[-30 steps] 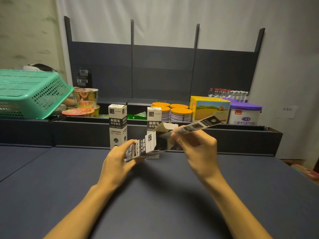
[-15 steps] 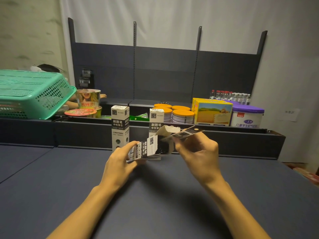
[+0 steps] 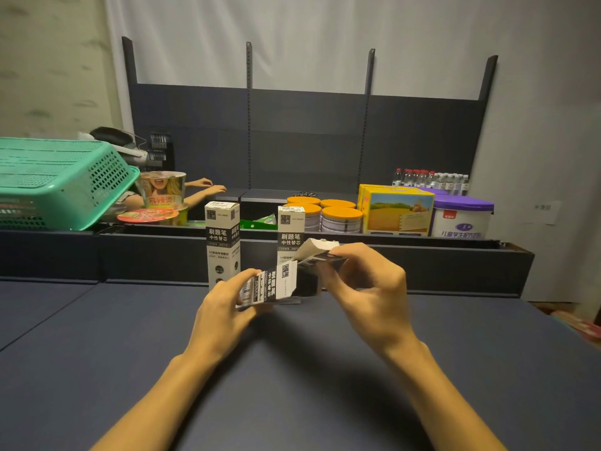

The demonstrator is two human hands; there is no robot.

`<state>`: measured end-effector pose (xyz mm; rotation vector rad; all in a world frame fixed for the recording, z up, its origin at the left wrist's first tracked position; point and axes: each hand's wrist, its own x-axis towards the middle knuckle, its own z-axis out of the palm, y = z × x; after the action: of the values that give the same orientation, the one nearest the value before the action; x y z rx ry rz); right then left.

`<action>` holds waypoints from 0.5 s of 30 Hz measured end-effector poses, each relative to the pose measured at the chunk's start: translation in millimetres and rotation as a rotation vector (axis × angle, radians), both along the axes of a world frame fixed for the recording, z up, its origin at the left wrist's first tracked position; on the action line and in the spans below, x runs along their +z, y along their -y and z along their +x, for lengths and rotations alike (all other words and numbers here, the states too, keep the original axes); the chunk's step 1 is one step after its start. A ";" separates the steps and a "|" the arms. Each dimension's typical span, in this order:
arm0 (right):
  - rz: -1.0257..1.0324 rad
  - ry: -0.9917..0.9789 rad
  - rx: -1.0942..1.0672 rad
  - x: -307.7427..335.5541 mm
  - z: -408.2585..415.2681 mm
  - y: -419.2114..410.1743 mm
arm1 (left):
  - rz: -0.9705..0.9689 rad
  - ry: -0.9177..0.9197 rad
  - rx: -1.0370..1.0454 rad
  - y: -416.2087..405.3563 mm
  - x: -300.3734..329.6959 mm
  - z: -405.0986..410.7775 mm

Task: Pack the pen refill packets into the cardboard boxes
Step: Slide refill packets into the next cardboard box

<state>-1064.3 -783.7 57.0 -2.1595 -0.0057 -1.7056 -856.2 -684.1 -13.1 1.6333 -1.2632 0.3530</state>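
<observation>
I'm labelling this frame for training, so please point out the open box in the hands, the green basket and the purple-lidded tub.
open box (image 3: 280, 281), head view, printed side panel.
green basket (image 3: 61, 187), head view, perforated side wall.
purple-lidded tub (image 3: 463, 203), head view, lid's front edge.

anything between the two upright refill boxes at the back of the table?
Head view: no object. Between the left upright box and the right upright box only the dark shelf front shows.
</observation>
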 end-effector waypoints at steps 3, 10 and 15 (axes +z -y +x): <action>0.026 -0.002 0.043 1.9 -1.8 -2.6 | 0.008 -0.006 0.004 1.1 -1.8 2.2; -0.069 -0.025 -0.040 2.9 -3.5 2.2 | 0.008 -0.017 0.005 0.9 -3.3 4.9; -0.036 -0.063 -0.071 2.9 -7.7 9.1 | 0.010 -0.006 0.007 1.1 -3.7 5.6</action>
<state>-1072.0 -792.8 59.9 -2.2638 0.0594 -1.6874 -850.6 -685.2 -16.8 1.6468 -1.2569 0.3467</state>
